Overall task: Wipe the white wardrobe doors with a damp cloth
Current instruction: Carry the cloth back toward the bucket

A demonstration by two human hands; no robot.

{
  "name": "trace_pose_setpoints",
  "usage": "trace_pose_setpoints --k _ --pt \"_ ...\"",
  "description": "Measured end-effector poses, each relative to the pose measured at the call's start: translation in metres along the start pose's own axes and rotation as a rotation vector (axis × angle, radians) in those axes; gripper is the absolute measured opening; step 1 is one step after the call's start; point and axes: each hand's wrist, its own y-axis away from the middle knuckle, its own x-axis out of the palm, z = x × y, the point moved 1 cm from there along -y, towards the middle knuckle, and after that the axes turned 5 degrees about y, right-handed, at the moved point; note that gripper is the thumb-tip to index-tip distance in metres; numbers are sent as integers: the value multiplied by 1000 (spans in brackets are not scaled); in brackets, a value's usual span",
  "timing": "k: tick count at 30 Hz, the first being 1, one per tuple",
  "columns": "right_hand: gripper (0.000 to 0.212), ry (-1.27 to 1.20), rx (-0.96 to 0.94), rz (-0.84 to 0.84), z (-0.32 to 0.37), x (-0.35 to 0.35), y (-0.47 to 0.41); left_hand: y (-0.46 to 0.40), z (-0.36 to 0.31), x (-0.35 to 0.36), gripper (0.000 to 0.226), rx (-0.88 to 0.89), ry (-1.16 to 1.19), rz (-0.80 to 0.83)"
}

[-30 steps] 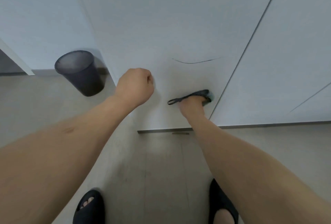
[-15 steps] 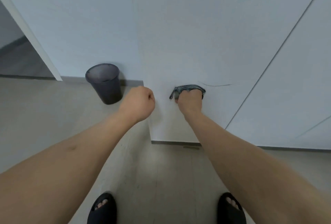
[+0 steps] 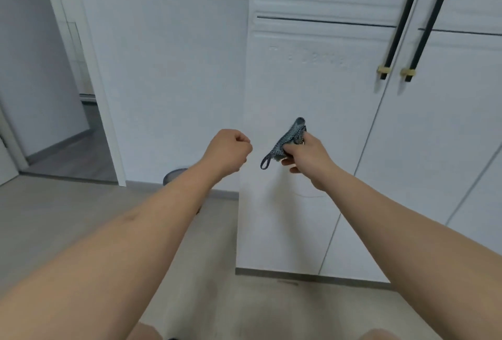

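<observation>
Cloth: a bunched dark blue-grey woven cloth with pale speckles (image 3: pixel 289 140) sits in the right hand (image 3: pixel 307 153), held up at about the middle height of the door, with a narrow loop of it dangling down to the left.
Right hand fingers: curled round the wad of cloth, thumb underneath; the grasp looks firm.
Left hand: the left hand (image 3: pixel 228 150) is balled into a fist holding nothing, hanging in the air just left of the cloth.
Door: the tall white panelled wardrobe door (image 3: pixel 307 89) stands straight ahead of the cloth. Whether the cloth touches the panel I cannot tell; it looks lifted slightly off it.
Key relation: the door surface lies directly beyond the right hand's fingers, its long axis running upright, so the right hand is clearly the one placed to wipe, and I would expect strokes up or down the panel.
Cloth's look: crumpled into a lump, not spread flat, so only a small face would meet the door.
Nearby: two black bar handles with brass ends (image 3: pixel 399 21) to the upper right; a dark round waste bin (image 3: pixel 173 175) peeks out behind the left forearm.
</observation>
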Motion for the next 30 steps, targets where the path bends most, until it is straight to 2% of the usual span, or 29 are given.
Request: trace_pose_setpoints --k 3,5,9,11,14,17,20,24,27,30 --pt "14 53 -98 28 28 2 36 34 -24 -6 34 -4 100 103" --pt "14 110 -177 74 44 8 53 49 -32 -13 41 0 157 166" --pt "34 155 -294 187 74 36 63 55 -33 -40 19 33 236 143" --pt "41 133 -250 224 80 51 52 45 -25 -53 14 -6 280 79" --pt "23 117 -151 250 79 78 8 11 -2 -75 16 -114 398 -53" --pt "22 106 -79 276 75 114 -49 -34 25 -98 14 -219 549 -204" --pt "22 106 -48 332 78 160 -100 -75 47 -119 23 -293 609 -226" --pt "20 156 -10 258 87 204 -148 -113 64 -150 23 -413 618 -242" --pt "26 182 67 324 113 224 -183 -139 62 -187 20 -486 617 -269" --pt "23 162 90 365 145 232 -203 -150 52 -214 23 -519 624 -266"
